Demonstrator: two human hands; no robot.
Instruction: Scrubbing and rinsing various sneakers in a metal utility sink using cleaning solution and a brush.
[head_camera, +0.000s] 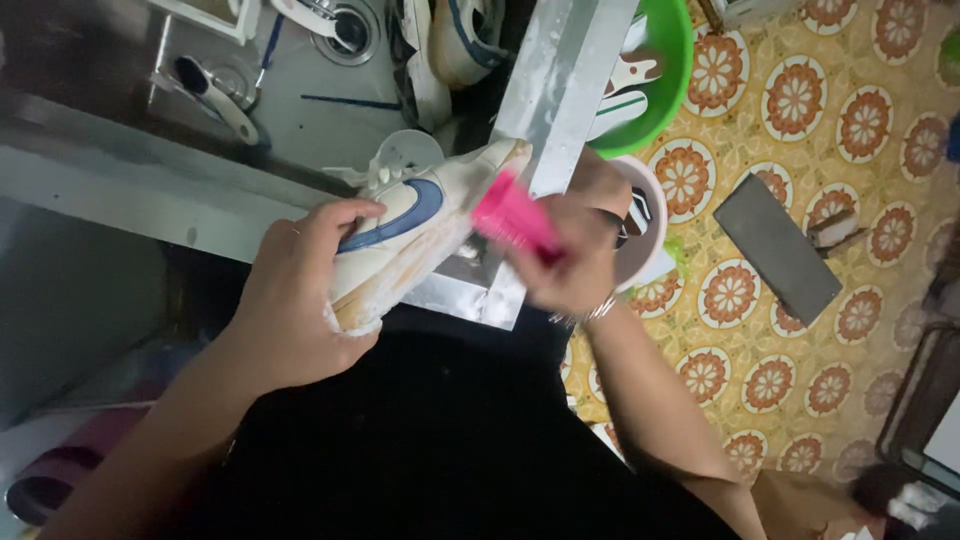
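Dark slab (777, 247) on patterned floor (880, 180)

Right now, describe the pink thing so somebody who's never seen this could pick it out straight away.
Start at the corner of the metal sink counter, where a white sneaker with a blue curved mark is held in the left hand. Against the shoe's side is a pink brush, gripped in the right hand. It is the only bright pink thing here; the basin behind it is green.
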